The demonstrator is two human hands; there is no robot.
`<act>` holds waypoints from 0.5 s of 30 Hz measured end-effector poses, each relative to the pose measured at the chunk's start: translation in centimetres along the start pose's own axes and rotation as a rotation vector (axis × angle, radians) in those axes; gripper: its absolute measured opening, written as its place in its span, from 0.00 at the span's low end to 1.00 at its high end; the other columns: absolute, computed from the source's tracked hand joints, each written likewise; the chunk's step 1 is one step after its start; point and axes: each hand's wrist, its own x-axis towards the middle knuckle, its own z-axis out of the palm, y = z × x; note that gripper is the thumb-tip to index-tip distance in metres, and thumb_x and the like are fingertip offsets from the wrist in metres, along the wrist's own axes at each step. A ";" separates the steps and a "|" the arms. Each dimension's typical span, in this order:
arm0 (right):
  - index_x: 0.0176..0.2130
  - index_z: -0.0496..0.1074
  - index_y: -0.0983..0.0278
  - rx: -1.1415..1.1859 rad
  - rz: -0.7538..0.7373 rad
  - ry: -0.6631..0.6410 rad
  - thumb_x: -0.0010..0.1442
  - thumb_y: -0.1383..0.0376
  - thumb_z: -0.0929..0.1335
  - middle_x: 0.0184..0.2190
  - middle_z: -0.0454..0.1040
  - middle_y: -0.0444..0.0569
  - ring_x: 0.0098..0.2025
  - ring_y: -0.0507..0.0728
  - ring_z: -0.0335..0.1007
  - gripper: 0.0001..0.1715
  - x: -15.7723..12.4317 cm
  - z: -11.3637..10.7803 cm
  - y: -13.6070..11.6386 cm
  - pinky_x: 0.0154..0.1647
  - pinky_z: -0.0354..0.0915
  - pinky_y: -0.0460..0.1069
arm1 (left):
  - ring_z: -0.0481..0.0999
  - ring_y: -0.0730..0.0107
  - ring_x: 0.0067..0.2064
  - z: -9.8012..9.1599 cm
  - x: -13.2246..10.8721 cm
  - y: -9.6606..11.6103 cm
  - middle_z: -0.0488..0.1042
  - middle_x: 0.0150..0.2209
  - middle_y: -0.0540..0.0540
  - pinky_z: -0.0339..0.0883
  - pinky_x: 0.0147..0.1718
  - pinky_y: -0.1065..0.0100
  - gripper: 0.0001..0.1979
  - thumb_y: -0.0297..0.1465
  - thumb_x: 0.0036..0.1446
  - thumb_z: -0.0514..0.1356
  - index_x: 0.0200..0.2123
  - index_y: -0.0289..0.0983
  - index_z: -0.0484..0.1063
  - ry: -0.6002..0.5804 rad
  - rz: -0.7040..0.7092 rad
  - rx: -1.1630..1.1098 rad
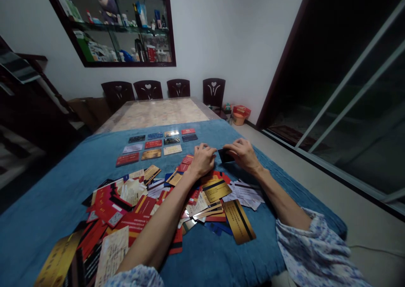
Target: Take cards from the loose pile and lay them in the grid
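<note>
Both my hands hold one dark card (225, 155) just above the blue cloth (63, 194). My left hand (202, 158) pinches its left end with curled fingers. At the card's right end my right hand (243, 153) grips it the same way. Beneath my forearms spreads a loose heap of cards (152, 207) in red, gold, white and black. Beyond my hands, several cards lie in neat rows (156, 145) on the cloth.
The cloth covers the near end of a long table (158, 112). Several dark chairs (179, 87) stand at its far end. A glass wall cabinet (117, 25) hangs above them. A sliding glass door (348, 109) is on the right, with a small basket (240, 115) on the floor.
</note>
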 end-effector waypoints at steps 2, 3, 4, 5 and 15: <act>0.48 0.77 0.58 -0.006 -0.020 -0.016 0.68 0.64 0.63 0.36 0.79 0.52 0.44 0.62 0.64 0.15 0.2 -0.1 -0.2 0.47 0.56 0.57 | 0.66 0.55 0.55 -0.3 0.0 0.4 0.79 0.47 0.40 0.59 0.52 0.52 0.14 0.28 0.64 0.55 0.50 0.38 0.75 0.018 0.000 -0.014; 0.49 0.77 0.58 0.001 -0.021 -0.033 0.68 0.64 0.63 0.37 0.79 0.52 0.45 0.62 0.63 0.16 0.2 -0.2 -0.3 0.47 0.56 0.57 | 0.67 0.56 0.55 -0.4 0.1 0.5 0.78 0.47 0.40 0.58 0.52 0.52 0.14 0.28 0.64 0.55 0.50 0.38 0.74 0.024 0.000 -0.022; 0.49 0.77 0.58 0.013 -0.015 -0.052 0.68 0.65 0.63 0.38 0.79 0.52 0.45 0.63 0.63 0.16 0.3 -0.2 -0.5 0.48 0.56 0.57 | 0.67 0.56 0.55 -0.5 0.1 0.7 0.78 0.47 0.41 0.58 0.52 0.52 0.14 0.28 0.64 0.55 0.50 0.38 0.74 0.030 -0.001 -0.031; 0.50 0.76 0.58 0.028 -0.004 -0.073 0.67 0.65 0.63 0.39 0.79 0.53 0.46 0.63 0.63 0.16 0.4 -0.2 -0.6 0.49 0.56 0.58 | 0.67 0.56 0.55 -0.6 0.1 0.8 0.78 0.47 0.41 0.57 0.52 0.53 0.13 0.28 0.64 0.55 0.50 0.38 0.74 0.034 -0.002 -0.040; 0.52 0.73 0.62 0.211 0.133 -0.156 0.61 0.67 0.68 0.40 0.77 0.54 0.45 0.62 0.69 0.18 -0.1 1.4 -0.6 0.47 0.62 0.55 | 0.67 0.57 0.51 -0.8 0.1 0.6 0.77 0.42 0.41 0.59 0.50 0.55 0.08 0.25 0.62 0.55 0.36 0.37 0.74 0.017 -0.072 -0.039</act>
